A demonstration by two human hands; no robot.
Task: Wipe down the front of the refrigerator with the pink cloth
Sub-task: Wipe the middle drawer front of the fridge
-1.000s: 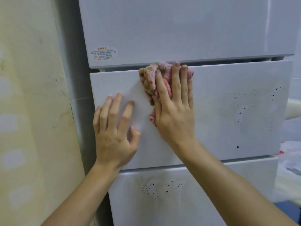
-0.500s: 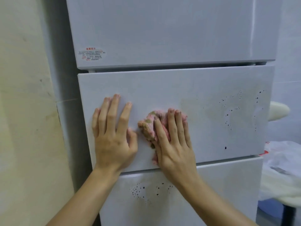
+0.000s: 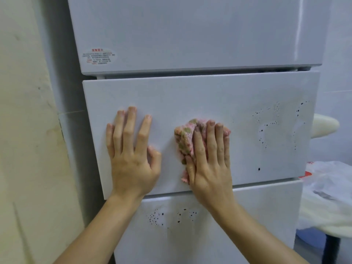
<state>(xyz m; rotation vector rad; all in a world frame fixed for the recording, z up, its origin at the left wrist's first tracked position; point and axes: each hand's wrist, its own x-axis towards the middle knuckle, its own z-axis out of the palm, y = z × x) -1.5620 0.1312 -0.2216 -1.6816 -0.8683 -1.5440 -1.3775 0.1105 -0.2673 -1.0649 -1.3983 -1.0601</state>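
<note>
Wiping mid-drawer | right hand (image 3: 208, 164) flat, fingers pressing cloth (image 3: 185, 139) | left hand (image 3: 131, 159) splayed, empty | specks (image 3: 266, 126) near right edge remain

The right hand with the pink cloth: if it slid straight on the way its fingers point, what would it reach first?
Bare middle panel, then the gap under the upper door; the way looks free for the right hand and pink cloth.

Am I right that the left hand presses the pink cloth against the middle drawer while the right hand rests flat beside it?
Not quite: the hands are swapped. In the head view the right hand presses the cloth against the middle drawer, while the left hand rests flat beside it.
</note>
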